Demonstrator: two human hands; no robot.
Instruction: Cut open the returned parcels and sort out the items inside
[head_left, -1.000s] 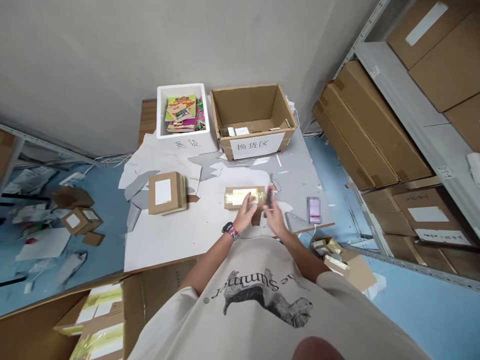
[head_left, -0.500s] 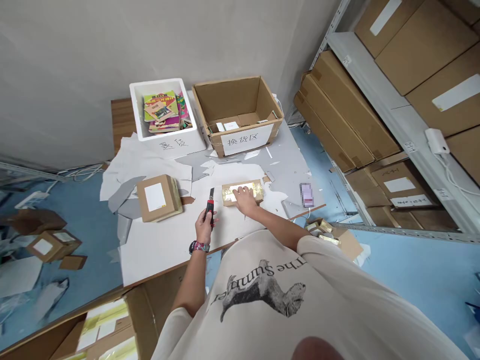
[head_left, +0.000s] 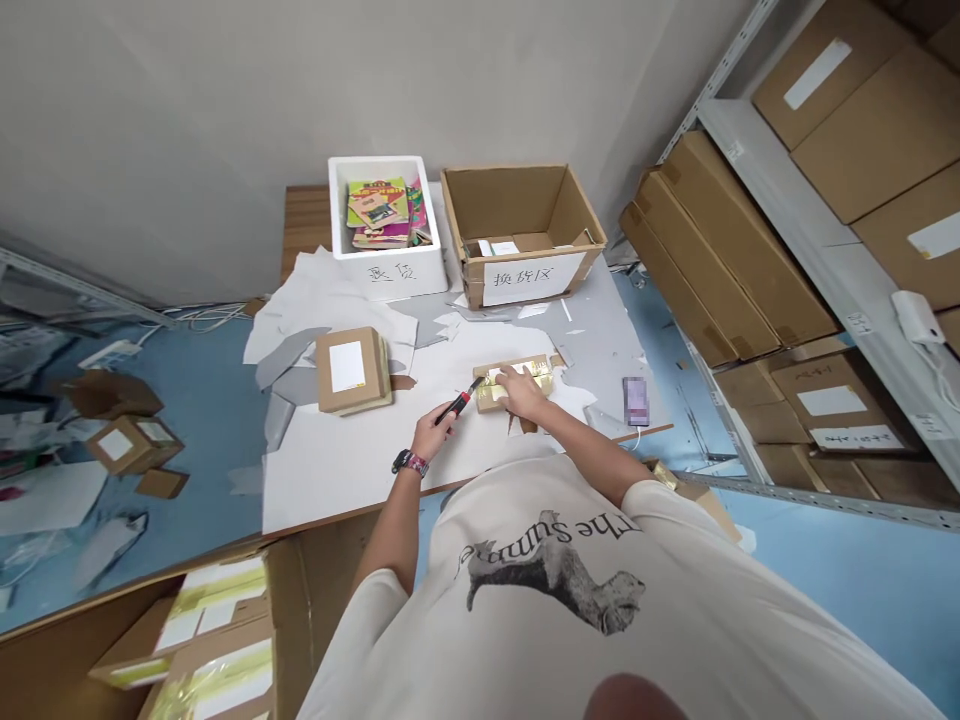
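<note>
My left hand (head_left: 435,432) is closed round the handle of a red and black utility knife (head_left: 454,405). The blade's tip is at the left end of a small cardboard box (head_left: 491,398) wrapped in yellowish tape; whether it has cut in cannot be made out. Over the top of this box lies my right hand (head_left: 523,392), its fingers bent and gripping the box against the table. Part of the label is hidden under those fingers. Left of the knife stands a larger taped cardboard box (head_left: 349,372) with a white label.
A white foam bin (head_left: 394,270) with books and an open cardboard carton (head_left: 536,278) stand at the table's back. A phone (head_left: 635,402) lies by the right edge. Shelving (head_left: 795,180) with cartons rises on the right. An open carton (head_left: 289,610) with parcels sits at lower left.
My left hand has brought the knife rightward, tilting it from upright to pointing at the small box's left end. My right hand stays on the box. The camera view has shifted left.
</note>
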